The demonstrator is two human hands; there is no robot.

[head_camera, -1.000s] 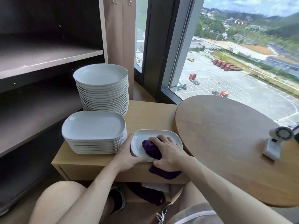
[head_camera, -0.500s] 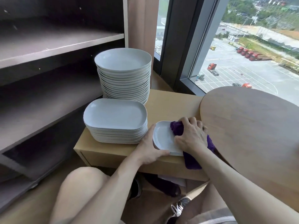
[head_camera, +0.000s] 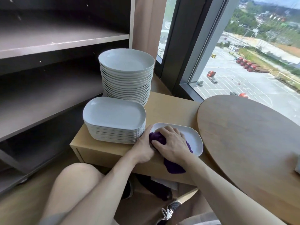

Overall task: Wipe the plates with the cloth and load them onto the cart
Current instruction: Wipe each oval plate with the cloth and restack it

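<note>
I see left hand [head_camera: 142, 150] gripping plate [head_camera: 194, 140] rim, right hand [head_camera: 172, 143] clutching cloth [head_camera: 158, 138] on it; plate near worktop [head_camera: 170, 108] front edge.

Bright daylight from the window [head_camera: 253, 75] at right, dim shadowed shelves [head_camera: 53, 46] at left, wide-angle edge bending, slightly soft focus

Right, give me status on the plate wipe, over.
Left hand grips rim of single plate. Right hand holds purple cloth down on it. Oval plate stack close beside, round stack behind.
</note>
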